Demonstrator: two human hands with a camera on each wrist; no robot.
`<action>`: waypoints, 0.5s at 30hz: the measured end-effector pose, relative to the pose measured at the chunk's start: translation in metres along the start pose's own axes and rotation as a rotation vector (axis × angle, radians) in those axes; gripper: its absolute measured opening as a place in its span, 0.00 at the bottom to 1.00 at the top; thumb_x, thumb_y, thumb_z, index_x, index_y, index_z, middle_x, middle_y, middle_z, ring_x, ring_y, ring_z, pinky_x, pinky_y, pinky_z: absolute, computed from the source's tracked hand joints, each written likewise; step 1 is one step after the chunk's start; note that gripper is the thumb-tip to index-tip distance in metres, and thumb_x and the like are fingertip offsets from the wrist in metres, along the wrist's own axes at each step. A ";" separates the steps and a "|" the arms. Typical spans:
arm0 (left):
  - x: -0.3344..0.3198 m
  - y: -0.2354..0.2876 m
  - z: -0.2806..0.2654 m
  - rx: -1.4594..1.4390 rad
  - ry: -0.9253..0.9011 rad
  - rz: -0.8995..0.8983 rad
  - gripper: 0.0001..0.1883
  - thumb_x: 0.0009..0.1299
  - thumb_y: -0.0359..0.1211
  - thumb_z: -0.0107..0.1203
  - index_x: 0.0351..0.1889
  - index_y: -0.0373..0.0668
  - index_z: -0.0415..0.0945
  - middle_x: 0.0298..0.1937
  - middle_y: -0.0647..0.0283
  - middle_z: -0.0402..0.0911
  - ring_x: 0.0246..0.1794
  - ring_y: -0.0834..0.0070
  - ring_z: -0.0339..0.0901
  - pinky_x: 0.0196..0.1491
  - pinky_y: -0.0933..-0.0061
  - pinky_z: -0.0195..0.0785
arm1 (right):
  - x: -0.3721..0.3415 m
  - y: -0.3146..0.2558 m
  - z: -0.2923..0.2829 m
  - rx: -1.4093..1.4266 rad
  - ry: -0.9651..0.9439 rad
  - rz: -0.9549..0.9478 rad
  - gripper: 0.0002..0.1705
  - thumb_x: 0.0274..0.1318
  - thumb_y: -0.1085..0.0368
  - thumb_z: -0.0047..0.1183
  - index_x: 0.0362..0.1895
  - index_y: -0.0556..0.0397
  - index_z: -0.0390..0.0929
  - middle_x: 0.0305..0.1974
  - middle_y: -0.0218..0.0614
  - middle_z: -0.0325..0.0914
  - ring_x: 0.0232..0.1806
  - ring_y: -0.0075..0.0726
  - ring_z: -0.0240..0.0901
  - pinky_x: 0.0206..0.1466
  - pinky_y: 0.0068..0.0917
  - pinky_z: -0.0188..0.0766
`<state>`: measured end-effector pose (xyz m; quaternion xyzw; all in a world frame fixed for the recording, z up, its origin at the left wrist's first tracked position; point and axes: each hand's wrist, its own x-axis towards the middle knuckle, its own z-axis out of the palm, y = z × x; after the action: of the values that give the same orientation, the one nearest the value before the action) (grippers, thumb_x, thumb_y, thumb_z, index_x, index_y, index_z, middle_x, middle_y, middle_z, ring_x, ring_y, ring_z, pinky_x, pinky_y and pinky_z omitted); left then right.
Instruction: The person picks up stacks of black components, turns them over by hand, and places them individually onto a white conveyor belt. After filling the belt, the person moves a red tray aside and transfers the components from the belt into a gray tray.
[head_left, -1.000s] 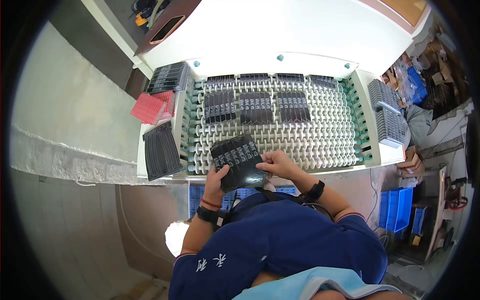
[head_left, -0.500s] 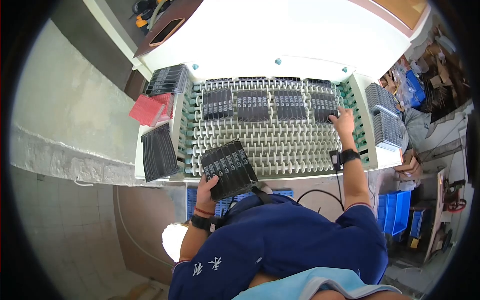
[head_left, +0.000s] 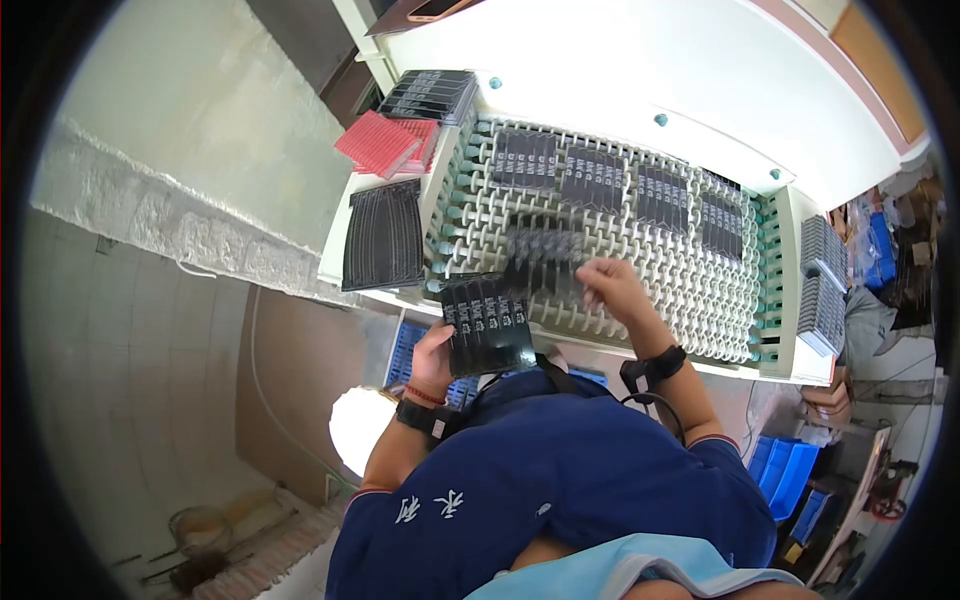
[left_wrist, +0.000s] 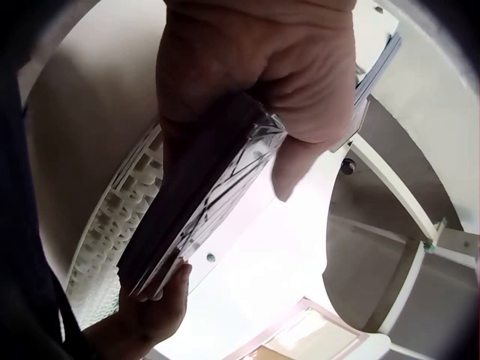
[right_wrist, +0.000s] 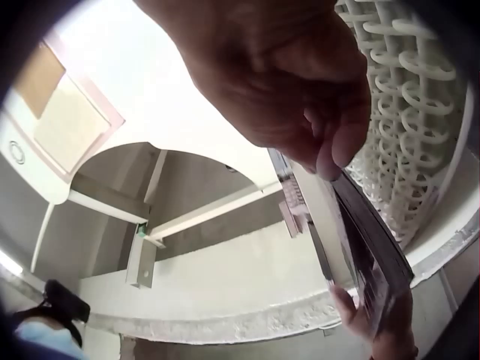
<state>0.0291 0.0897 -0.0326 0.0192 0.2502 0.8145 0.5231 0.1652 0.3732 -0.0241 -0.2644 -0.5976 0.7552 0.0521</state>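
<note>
My left hand (head_left: 432,355) grips a stack of black printed panels (head_left: 488,325) by its left side, in front of the roller bed (head_left: 660,290). In the left wrist view the stack (left_wrist: 202,202) shows its layered edge, with the thumb on one face. My right hand (head_left: 612,288) pinches the right edge of a single black panel (head_left: 543,255), blurred in the head view. This panel is over the near left rollers and overlaps the held stack's top edge. Beyond it, several like panels (head_left: 593,178) lie in a row across the rollers.
Along the left ledge are a black stack (head_left: 385,235), red panels (head_left: 375,140) and another black stack (head_left: 430,97). Grey stacks (head_left: 822,310) stand on the right ledge. Blue crates (head_left: 780,475) are on the floor at right, and a phone (head_left: 437,8) lies at the back.
My right hand went to the row's right end, where a fourth panel now lies, then returned and now pinches another panel near the stack. The head view has turned, shifting the bed rightward.
</note>
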 end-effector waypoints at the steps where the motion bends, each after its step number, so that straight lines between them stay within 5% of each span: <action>1: -0.005 0.002 -0.007 0.020 0.001 0.005 0.26 0.63 0.32 0.48 0.58 0.27 0.62 0.53 0.47 0.73 0.52 0.59 0.73 0.57 0.61 0.65 | 0.010 0.000 -0.002 0.056 0.065 -0.016 0.10 0.57 0.64 0.53 0.28 0.58 0.77 0.17 0.31 0.74 0.16 0.22 0.71 0.19 0.18 0.68; 8: -0.027 0.011 -0.018 0.110 0.051 0.016 0.25 0.64 0.29 0.49 0.58 0.27 0.61 0.53 0.48 0.73 0.51 0.60 0.75 0.55 0.63 0.68 | 0.076 0.016 0.046 -0.006 0.101 -0.021 0.12 0.57 0.64 0.54 0.30 0.62 0.77 0.19 0.34 0.75 0.18 0.25 0.73 0.19 0.19 0.71; 11: -0.023 0.015 -0.017 0.164 0.116 0.033 0.24 0.65 0.29 0.52 0.57 0.27 0.61 0.52 0.49 0.74 0.50 0.62 0.75 0.53 0.64 0.70 | 0.067 0.011 0.053 -0.032 0.145 0.044 0.12 0.57 0.63 0.54 0.33 0.63 0.78 0.20 0.35 0.76 0.19 0.27 0.75 0.19 0.20 0.72; 15: -0.006 0.015 -0.020 0.169 0.132 0.020 0.24 0.64 0.29 0.55 0.57 0.30 0.63 0.51 0.52 0.75 0.48 0.65 0.76 0.52 0.65 0.71 | 0.023 0.003 0.052 -0.253 -0.021 0.158 0.14 0.57 0.61 0.55 0.35 0.62 0.80 0.20 0.34 0.76 0.20 0.26 0.76 0.20 0.20 0.73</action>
<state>0.0137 0.0717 -0.0423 0.0120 0.3515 0.7953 0.4938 0.1224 0.3357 -0.0267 -0.3071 -0.6659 0.6782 -0.0478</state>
